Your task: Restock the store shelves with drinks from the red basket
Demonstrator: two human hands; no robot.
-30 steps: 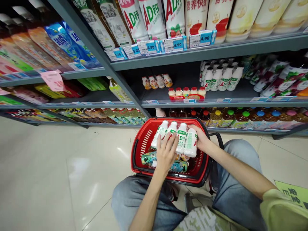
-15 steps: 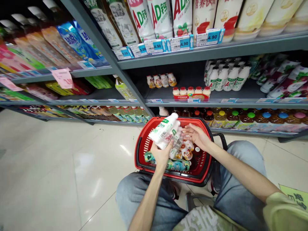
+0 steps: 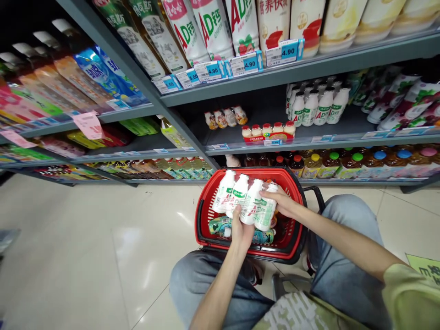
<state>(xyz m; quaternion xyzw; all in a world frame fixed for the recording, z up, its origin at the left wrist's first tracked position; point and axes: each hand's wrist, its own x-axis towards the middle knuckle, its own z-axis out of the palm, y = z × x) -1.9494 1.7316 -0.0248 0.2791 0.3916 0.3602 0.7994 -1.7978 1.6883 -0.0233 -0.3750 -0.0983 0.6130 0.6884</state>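
A shrink-wrapped pack of white milk drink bottles (image 3: 252, 198), with green and red lettering, is held over the red shopping basket (image 3: 200, 215). My left hand (image 3: 241, 231) grips the pack from below, its thumb on the front. At the pack's right end, my right hand (image 3: 283, 201) is closed on the side, with some fingers hidden behind it. Inside the basket lie green-blue drink bottles (image 3: 264, 236), and the pack covers much of what else is there.
Shelves of drinks stand ahead. On the middle shelf are a small bottle pack (image 3: 226, 118), a red-capped pack (image 3: 268, 132) and more white bottles (image 3: 318, 107). The basket's black handle (image 3: 316, 195) sticks out to the right, between my knees.
The pack has turned from end-on to broadside, its labels now facing me. My right hand, open and apart from it before, has closed on its right end.
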